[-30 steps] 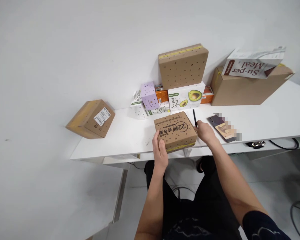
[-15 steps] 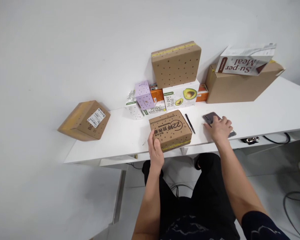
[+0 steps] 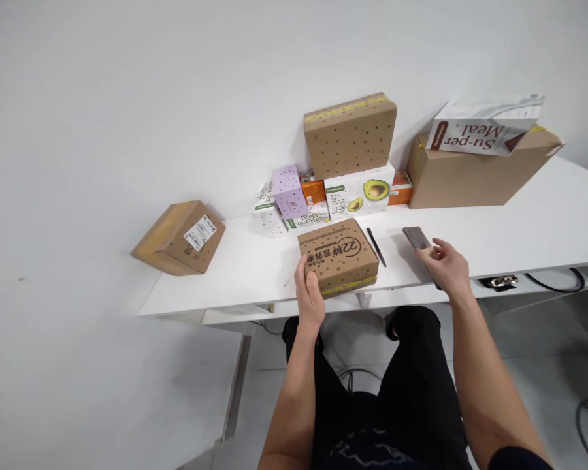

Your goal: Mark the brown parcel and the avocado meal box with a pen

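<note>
A flat brown cardboard box [image 3: 338, 254] with black print and yellow tape lies near the front edge of the white table [image 3: 519, 228]. My left hand [image 3: 308, 294] grips its near left corner, fingers curled on the edge. My right hand [image 3: 445, 266] holds a dark phone [image 3: 415, 237], which is tilted up off the table just right of the box. A black pen [image 3: 375, 247] lies on the table between the box and the phone.
Against the wall stand a dotted brown box [image 3: 350, 135] on an avocado-printed white box [image 3: 357, 193], small purple [image 3: 288, 190] and orange cartons, and a large brown carton [image 3: 475, 170] with a white "Su-per Meal" box [image 3: 485, 127] on top. Another brown parcel [image 3: 179, 236] sits left of the table.
My right hand left the pen on the table, moved right to the phone and has lifted it. My left hand has stayed on the box corner.
</note>
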